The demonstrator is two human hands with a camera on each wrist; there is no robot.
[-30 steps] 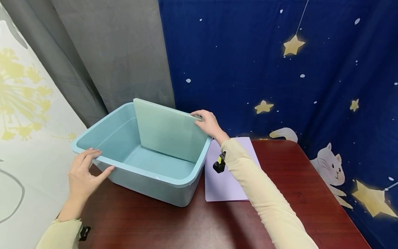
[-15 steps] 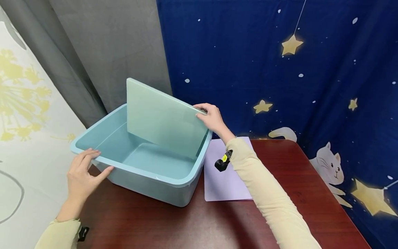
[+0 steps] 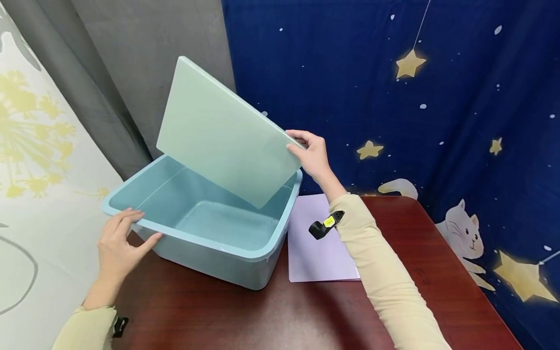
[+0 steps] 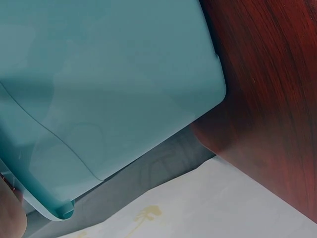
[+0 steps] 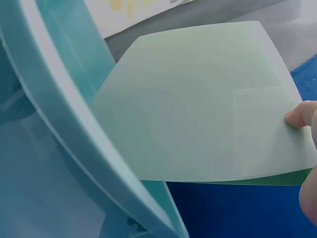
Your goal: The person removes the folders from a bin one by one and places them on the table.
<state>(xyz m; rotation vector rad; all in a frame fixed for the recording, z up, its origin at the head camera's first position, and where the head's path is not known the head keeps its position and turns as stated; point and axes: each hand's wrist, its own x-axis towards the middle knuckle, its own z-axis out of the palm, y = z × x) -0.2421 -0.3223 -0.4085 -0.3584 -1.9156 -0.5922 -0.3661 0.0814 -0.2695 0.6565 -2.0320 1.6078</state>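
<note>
While the left hand (image 3: 118, 248) held the near left part of the rim of a light-blue, rectangular plastic tub (image 3: 214, 262), its fingers lay over the edge and its thumb stood apart against the outer wall. The right hand (image 3: 311, 154) pinched the upper right corner of a thin, pale-green rectangular folder (image 3: 227, 136), the thumb on the near face and the fingers behind. The folder hung tilted above the tub, its upper left corner high and its lowest corner over the opening; whether that corner touched the tub could not be told. In the right wrist view, a seamed pocket (image 5: 265, 134) showed on the folder, near the thumb. A flat, lilac rectangular folder (image 3: 315, 262) lay just right of the tub on a glossy, red-brown wood-grained table (image 3: 245, 321), partly hidden by a pale-yellow sleeve (image 3: 385, 277). Behind stood a plain grey curtain (image 3: 157, 48) and a navy curtain (image 3: 323, 73) printed with stars and a white cat.
</note>
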